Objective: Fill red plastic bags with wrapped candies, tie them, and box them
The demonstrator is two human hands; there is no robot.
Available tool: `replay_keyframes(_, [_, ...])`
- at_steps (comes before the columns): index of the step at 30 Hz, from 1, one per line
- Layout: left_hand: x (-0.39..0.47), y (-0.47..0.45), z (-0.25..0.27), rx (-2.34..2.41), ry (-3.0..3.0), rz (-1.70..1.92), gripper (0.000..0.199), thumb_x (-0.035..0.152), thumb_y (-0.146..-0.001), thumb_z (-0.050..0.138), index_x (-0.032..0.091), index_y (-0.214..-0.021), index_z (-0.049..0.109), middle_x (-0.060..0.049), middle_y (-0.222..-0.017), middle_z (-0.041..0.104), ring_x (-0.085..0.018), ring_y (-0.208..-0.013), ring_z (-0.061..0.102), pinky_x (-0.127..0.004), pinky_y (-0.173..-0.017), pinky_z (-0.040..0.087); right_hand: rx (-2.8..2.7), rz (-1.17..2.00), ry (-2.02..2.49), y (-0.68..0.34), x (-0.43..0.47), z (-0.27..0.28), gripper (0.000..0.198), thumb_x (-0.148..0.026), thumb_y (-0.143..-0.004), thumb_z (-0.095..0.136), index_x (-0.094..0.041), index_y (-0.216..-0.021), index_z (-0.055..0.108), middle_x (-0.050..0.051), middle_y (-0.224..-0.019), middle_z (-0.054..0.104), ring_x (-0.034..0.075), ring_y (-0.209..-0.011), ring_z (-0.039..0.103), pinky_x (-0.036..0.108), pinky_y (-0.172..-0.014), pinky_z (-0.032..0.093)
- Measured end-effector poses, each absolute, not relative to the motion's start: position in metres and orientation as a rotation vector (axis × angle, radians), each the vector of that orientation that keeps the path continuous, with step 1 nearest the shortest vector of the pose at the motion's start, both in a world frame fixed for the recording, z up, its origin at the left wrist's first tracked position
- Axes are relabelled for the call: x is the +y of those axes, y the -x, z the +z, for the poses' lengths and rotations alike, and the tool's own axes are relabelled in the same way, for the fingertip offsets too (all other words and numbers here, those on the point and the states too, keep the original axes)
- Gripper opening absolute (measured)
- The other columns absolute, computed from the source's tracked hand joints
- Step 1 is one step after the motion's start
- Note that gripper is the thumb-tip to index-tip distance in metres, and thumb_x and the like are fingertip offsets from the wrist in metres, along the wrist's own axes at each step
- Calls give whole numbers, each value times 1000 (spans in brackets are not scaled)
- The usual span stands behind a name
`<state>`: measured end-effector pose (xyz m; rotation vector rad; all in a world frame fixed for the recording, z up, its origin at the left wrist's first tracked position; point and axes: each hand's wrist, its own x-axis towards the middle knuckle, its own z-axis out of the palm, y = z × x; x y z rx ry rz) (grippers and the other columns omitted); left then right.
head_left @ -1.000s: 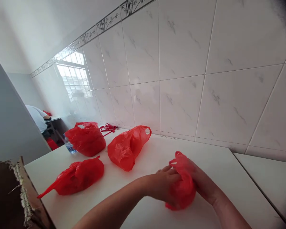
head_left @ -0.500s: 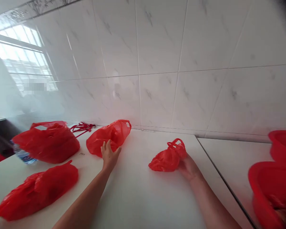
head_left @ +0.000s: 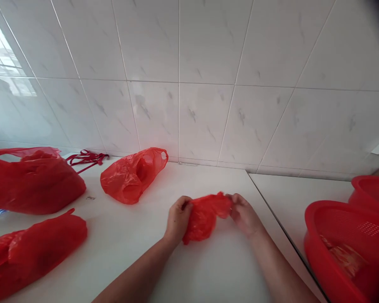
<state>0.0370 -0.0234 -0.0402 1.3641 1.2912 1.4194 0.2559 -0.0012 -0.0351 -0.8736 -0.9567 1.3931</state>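
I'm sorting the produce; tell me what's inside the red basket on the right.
Through the red basket's open top, some pale orange pieces lie at the bottom; what they are is unclear. The near wall and the picture's edge hide the rest.

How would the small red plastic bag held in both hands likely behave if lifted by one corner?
The small red bag would probably hang limp: it crumples and folds between the left hand and right hand. It seems light, since it sags flat with no visible bulge. The thin glossy film may slip in a loose grip.
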Motion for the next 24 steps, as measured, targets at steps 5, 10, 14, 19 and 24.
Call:
replay_keyframes(5, [-13,-11,-35,1451,-1280,1682,14,36,-84,48,23,-85,52,0,-78,56,-16,-67,53,-27,-59,46,-869,1341,910,-279,9,-36,26,-29,-62,78,-22,-71,55,-2,-75,62,10,-60,56,19,-47,40])
replay_keyframes(10, [-25,-30,-37,1407,-1652,1708,4,23,-80,55,22,-77,54,-7,-121,53,-24,-112,50,-39,-94,42,-1350,1680,834,-235,-13,-18,45,-57,-80,59,-23,-110,58,4,-87,65,11,-59,57,19,-46,38])
replay_keyframes(14, [-36,-41,-44,1170,-2187,1453,12,28,-77,66,23,-80,56,-8,-129,53,-29,-121,47,-47,-99,39,-1481,1683,653,-206,-28,-4,59,-56,-78,64,-26,-127,52,8,-122,58,26,-109,57,37,-83,50])
replay_keyframes(19, [-35,-44,-49,1129,-2003,1516,71,37,-69,75,22,-129,39,-17,-136,44,-31,-122,45,-48,-96,42,-1375,1620,731,-204,-27,-12,37,-43,-86,60,-23,-117,62,8,-117,63,26,-112,56,43,-98,41])
replay_keyframes(24, [-23,-39,-48,1129,-1203,1491,32,26,-64,73,20,-93,61,-2,-86,63,-19,-76,59,-31,-66,48,-1279,1642,815,-209,-16,-30,35,-38,-76,71,-23,-107,67,6,-105,68,25,-102,60,40,-90,46])
